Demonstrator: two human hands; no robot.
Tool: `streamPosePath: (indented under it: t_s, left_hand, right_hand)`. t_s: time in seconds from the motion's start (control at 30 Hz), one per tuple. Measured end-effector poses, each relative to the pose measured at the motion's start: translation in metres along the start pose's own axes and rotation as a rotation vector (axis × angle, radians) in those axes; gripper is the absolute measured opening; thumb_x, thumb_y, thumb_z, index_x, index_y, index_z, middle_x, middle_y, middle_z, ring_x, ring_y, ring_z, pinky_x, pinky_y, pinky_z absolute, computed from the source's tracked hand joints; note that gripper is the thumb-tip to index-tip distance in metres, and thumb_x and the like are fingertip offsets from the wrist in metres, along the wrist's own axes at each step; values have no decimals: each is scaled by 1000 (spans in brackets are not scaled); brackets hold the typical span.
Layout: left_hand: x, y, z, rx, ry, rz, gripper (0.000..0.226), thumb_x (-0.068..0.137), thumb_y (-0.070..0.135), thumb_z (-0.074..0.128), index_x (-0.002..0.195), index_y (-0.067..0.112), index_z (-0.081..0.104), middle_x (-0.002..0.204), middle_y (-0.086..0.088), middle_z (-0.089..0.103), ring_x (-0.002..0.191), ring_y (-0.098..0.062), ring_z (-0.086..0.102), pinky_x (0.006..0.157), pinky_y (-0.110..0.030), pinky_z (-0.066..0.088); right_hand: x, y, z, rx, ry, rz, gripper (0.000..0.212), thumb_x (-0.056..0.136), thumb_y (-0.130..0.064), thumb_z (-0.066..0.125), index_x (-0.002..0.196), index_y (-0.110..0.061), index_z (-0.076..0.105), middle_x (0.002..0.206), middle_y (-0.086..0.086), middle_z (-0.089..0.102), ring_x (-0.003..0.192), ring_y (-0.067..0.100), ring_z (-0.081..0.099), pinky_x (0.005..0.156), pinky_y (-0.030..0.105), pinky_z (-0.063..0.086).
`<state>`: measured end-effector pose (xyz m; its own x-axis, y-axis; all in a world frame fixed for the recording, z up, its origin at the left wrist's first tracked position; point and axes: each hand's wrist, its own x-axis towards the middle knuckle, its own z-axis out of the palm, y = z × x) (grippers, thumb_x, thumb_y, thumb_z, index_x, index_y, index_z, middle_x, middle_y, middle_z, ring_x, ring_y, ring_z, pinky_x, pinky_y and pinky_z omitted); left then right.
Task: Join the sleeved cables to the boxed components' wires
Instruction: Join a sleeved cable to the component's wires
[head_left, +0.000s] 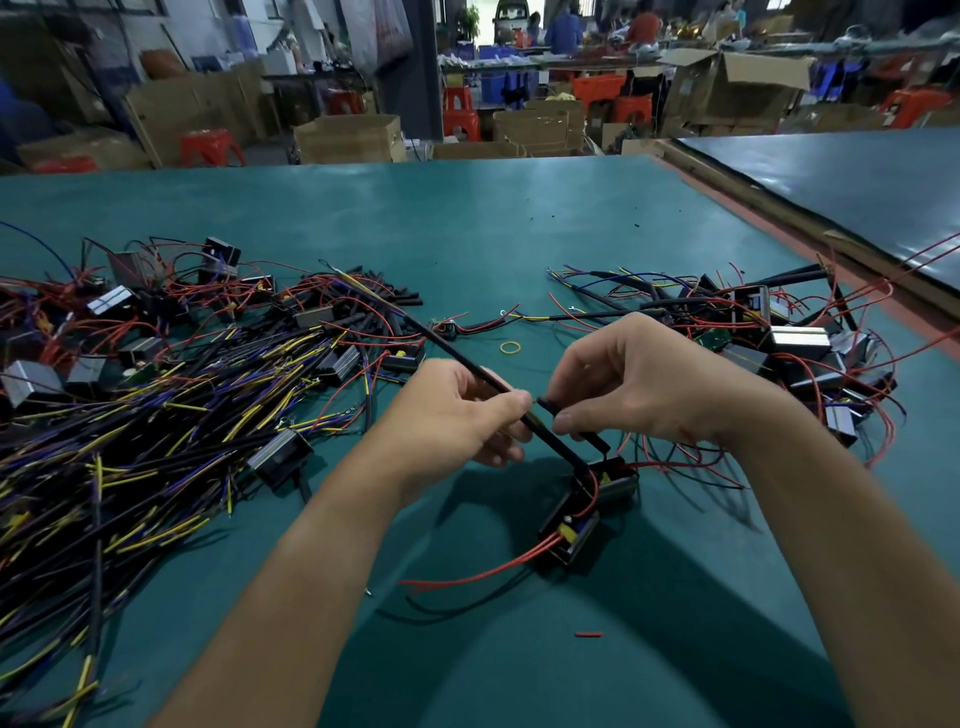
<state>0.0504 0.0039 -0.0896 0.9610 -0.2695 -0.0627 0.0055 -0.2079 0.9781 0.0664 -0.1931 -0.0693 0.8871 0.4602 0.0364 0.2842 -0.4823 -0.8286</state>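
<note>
Mid-join, by the look of it. Held just above the green table (467, 218), close in front: one black sleeved cable (452, 349), pinched between thumb and forefinger of the left hand (457, 415). Slants up and away to the left beyond the pinch, and carries on down to the right to the top of the boxed component (571, 525) lying below the hands. Just beside that pinch: a short black piece (597, 441), gripped by the curled fingers of the right hand (639, 384), upper end near the left fingertips, lower end pointing at the box. Cannot tell whether it is a loose sleeve or a lead of the box (lower end lost against the dark casing). Trailing from the box toward the near edge: loose red wires (493, 569), in neither hand.

Judged as the lining-up stage, with no finished joint showing. Calls next for bringing the ends onto one axis, then seating them together with a firm left pinch and a small right-hand movement, without dragging the box sideways.

Further out: on the left, a tangled heap of sleeved cables (156, 415). On the right, a pile of boxes (779, 338) with red wires. Between them, a yellow rubber band (510, 347). Nearer, a small red offcut (588, 634).
</note>
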Motion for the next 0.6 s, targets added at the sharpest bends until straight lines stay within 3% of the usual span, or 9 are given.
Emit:
streamPosePath:
  t_s: [0.23,0.47,0.6]
  left_hand:
    - [-2,2,3,42,-18,37,19,94,1,57,77,1,64,57,-2,66,51,-12,62,55,-22,55]
    - [-3,1,6,135,16,59,21,93,2,57,73,5,65,63,-6,67,54,-13,64,57,-23,55]
    - [-1,-1,7,171,33,91,20,93,3,57,75,4,65,63,-6,67,55,-12,64,57,-23,55]
  right_hand:
    - [1,-2,1,-104,42,-7,13,75,-9,82,77,-21,76,69,-1,74,63,14,69,68,37,57]
    - [-2,-7,3,-183,-13,26,13,76,-13,80,74,-26,77,66,-4,73,56,5,60,55,25,50]
    - [-1,-6,2,-224,26,20,10,76,-18,79,75,-27,76,67,-3,73,62,22,67,61,37,58]
